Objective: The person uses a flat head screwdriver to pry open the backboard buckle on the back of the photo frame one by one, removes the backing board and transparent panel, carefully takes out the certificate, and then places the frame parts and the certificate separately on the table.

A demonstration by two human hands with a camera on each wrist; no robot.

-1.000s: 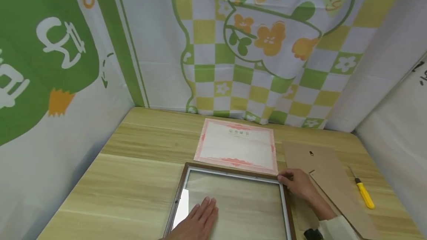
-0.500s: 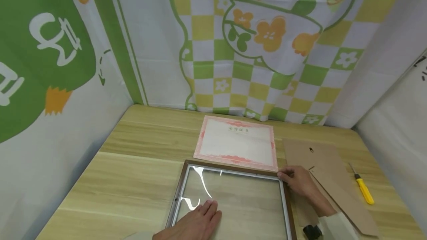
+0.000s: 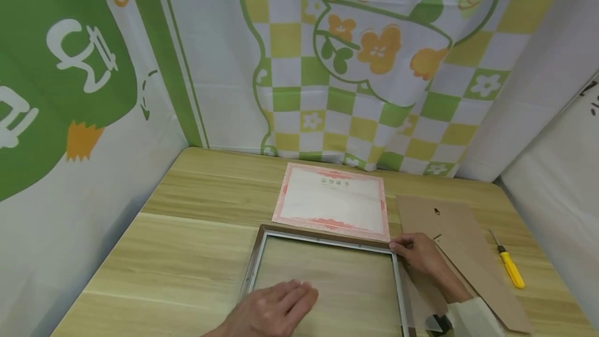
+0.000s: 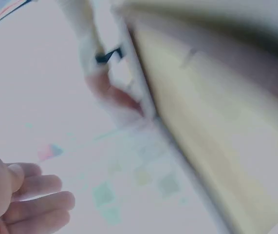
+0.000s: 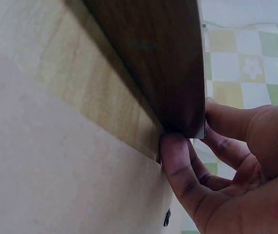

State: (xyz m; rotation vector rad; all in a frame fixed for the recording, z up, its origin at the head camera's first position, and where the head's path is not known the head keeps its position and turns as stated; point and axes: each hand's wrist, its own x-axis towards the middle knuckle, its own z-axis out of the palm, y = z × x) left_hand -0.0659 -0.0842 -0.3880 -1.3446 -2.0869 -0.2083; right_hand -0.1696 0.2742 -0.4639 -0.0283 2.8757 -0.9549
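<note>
A brown picture frame with a pale inner edge lies on the wooden table, cut off by the bottom of the head view. My right hand pinches its far right corner. In the right wrist view, thumb and finger of the right hand sit on either side of the dark frame edge. My left hand is over the frame's inside, its fingers together and slightly bent. A clear sheet shows past the frame's right side. The left wrist view is blurred; the left hand there shows loosely bent fingers, nothing visibly pinched.
A pink-bordered certificate lies just beyond the frame. Brown backing board lies to the right, partly under the right forearm. Farther right is a yellow-handled screwdriver. A patterned curtain hangs behind the table.
My left hand has gone from lying flat on the clear sheet to bent fingers, slightly to the right. Glare on the sheet shifted, then vanished; the sheet now shows past the right side. Right hand unchanged.
</note>
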